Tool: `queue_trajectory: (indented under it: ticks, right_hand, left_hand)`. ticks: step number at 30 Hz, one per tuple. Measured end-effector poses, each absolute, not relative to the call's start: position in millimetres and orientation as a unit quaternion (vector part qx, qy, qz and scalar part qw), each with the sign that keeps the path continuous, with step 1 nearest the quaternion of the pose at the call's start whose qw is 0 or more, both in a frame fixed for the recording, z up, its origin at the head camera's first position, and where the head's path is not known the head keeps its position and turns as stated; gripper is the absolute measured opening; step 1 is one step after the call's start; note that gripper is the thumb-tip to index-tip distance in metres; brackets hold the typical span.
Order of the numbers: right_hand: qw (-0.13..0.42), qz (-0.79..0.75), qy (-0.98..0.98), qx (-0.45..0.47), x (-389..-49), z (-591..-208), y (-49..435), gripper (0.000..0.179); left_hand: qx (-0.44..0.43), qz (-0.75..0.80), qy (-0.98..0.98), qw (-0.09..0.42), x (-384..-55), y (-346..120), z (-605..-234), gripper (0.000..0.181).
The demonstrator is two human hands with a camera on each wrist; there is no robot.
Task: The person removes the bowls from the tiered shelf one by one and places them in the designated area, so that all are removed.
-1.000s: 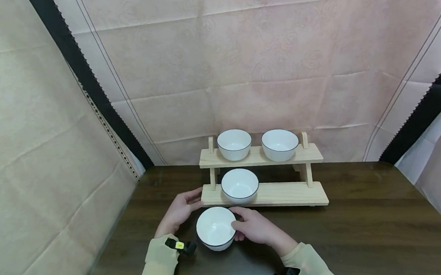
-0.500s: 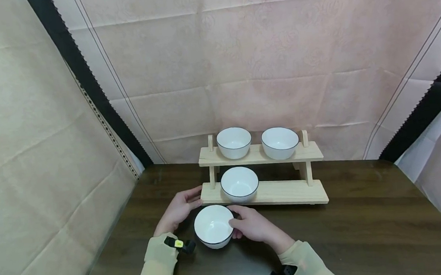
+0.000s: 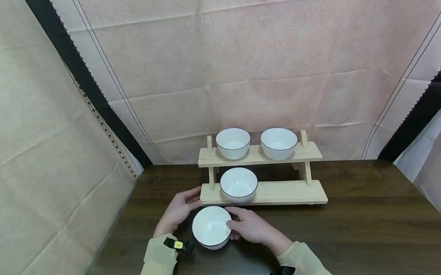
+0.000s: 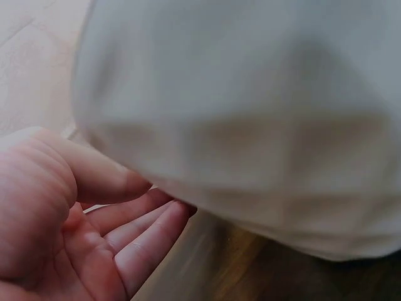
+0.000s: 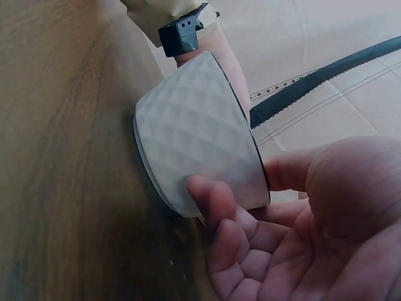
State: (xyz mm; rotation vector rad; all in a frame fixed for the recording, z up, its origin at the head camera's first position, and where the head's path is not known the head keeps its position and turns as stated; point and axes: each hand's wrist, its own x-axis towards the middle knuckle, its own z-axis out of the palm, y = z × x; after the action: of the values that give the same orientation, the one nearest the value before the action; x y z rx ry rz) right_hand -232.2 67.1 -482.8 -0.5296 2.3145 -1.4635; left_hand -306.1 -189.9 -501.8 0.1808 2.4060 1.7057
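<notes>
My right hand (image 3: 252,227) holds a white bowl (image 3: 211,225) with a dark rim, the thumb over its right edge and the fingers against the outside. The right wrist view shows the bowl's dimpled outer wall (image 5: 194,125) and the curled fingers. This bowl is in front of a two-tier wooden rack (image 3: 291,192). My left hand (image 3: 179,209) is at the left end of the rack's lower board, fingers fairly straight and seeming to touch it. In the left wrist view a blurred bowl (image 4: 250,125) hides the fingertips' contact.
One white bowl (image 3: 239,184) sits on the lower board's left part. Two more, a left bowl (image 3: 233,143) and a right bowl (image 3: 279,143), stand on the upper board. Dark wooden table (image 3: 367,229) lies around the rack; pale cloth walls (image 3: 277,64) rise behind and beside it.
The held bowl and my right hand have shifted slightly left. My left hand stays at the rack's end, and the other bowls stand as before.
</notes>
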Motion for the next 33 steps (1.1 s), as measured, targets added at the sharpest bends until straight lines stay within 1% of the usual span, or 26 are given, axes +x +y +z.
queue_trajectory:
  ticks: [20,33]
  right_hand:
    - [0.198,-0.504,0.822,-0.175,-230.9,-482.1,68.6,0.056]
    - [0.2,-0.505,0.821,-0.175,-230.5,-480.9,68.1,0.057]
  left_hand:
    - [0.074,0.573,0.811,0.093,-306.5,-191.3,-503.5,0.049]
    - [0.07,0.576,0.81,0.088,-305.2,-190.3,-503.3,0.049]
